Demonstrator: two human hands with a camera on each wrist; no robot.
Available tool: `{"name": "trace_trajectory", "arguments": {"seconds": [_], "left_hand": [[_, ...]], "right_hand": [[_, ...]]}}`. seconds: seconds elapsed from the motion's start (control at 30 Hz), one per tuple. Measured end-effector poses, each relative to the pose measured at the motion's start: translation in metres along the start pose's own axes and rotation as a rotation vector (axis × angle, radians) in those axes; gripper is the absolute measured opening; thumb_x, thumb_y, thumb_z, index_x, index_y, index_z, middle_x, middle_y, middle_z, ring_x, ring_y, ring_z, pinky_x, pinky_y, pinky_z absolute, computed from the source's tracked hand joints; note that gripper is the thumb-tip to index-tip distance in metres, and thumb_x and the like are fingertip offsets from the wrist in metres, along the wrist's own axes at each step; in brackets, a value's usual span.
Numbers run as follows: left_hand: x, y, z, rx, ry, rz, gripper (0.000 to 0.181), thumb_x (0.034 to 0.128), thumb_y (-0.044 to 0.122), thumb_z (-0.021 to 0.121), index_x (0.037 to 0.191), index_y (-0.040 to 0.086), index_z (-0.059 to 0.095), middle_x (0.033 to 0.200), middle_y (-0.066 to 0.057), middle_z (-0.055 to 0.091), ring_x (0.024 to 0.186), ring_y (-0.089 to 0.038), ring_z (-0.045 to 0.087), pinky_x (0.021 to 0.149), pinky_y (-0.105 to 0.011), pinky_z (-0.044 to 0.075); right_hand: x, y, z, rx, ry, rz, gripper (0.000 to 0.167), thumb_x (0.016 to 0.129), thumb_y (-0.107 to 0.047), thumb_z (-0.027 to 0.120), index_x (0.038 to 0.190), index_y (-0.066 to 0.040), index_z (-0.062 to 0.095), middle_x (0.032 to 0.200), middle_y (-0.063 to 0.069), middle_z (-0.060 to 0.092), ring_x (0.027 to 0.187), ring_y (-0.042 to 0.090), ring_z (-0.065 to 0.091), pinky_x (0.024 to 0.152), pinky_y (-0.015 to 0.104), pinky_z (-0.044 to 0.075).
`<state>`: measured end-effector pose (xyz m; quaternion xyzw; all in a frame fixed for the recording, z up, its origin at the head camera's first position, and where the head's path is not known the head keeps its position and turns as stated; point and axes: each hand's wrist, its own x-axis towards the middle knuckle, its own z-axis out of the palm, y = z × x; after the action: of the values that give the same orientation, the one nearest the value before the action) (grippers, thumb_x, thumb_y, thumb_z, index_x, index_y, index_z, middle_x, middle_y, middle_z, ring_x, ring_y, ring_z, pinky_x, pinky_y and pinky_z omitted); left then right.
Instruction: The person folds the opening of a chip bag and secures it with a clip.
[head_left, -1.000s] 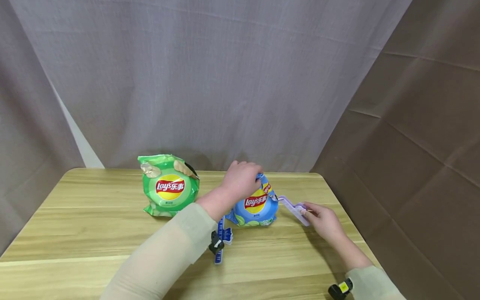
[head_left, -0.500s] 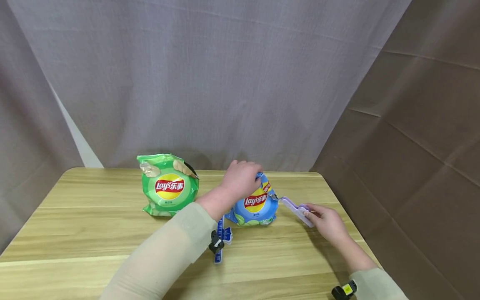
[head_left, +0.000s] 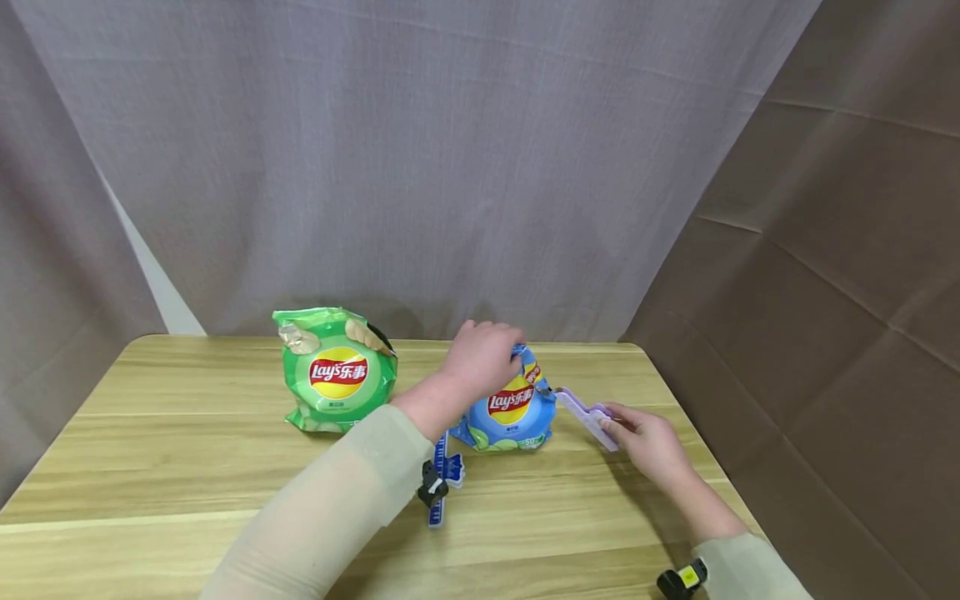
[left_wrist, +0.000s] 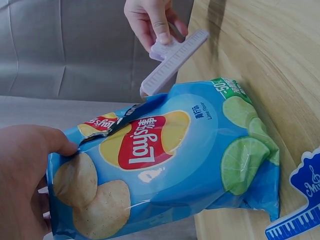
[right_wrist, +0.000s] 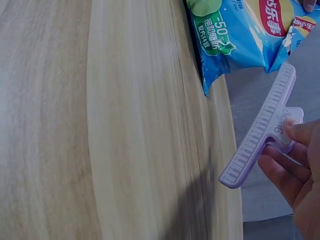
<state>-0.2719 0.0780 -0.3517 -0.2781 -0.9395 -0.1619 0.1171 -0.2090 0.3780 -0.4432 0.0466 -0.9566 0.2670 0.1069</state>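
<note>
A blue Lay's chip bag stands on the table with a tear down its right side. My left hand grips its top; in the left wrist view the thumb lies on the printed front and the other fingers are mostly hidden. My right hand pinches a pale purple bag clip by its handles, thumb on the lettered side. The clip's far end points at the torn edge of the bag. A small brownish spot shows at that end, too small to identify. Whether clip and bag touch, I cannot tell.
A green Lay's chip bag stands to the left, its upper right corner torn. A blue bag clip with a keyboard pattern lies before the blue bag, partly behind my left wrist. Grey curtains hang behind the wooden table.
The right hand and the purple clip shifted slightly right, then back left and a little up, closer to the bag's tear. The left hand keeps its grip on the bag.
</note>
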Motion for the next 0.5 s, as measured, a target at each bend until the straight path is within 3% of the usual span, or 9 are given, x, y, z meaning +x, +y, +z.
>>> {"name": "trace_trajectory", "arguments": {"seconds": [0.2,0.5], "left_hand": [[0.0,0.0,0.0,-0.004,-0.002,0.013,0.029,0.0963,0.027,0.061,0.123,0.019,0.068,0.117,0.004,0.069,0.103,-0.016,0.063,0.09,-0.036,0.043],[0.0,-0.001,0.0,-0.013,-0.003,0.032,0.028,0.0977,0.026,0.06,0.123,0.019,0.068,0.117,0.004,0.07,0.104,-0.016,0.063,0.09,-0.036,0.044]], "right_hand": [[0.007,0.001,0.008,0.07,-0.006,0.017,0.038,0.096,-0.02,0.066,0.128,0.002,0.064,0.113,0.019,0.071,0.097,0.028,0.069,0.069,0.024,0.054],[0.014,-0.004,0.016,0.158,0.0,0.027,0.036,0.096,-0.015,0.066,0.128,0.003,0.064,0.112,0.02,0.071,0.097,0.025,0.067,0.072,0.022,0.055]]}}
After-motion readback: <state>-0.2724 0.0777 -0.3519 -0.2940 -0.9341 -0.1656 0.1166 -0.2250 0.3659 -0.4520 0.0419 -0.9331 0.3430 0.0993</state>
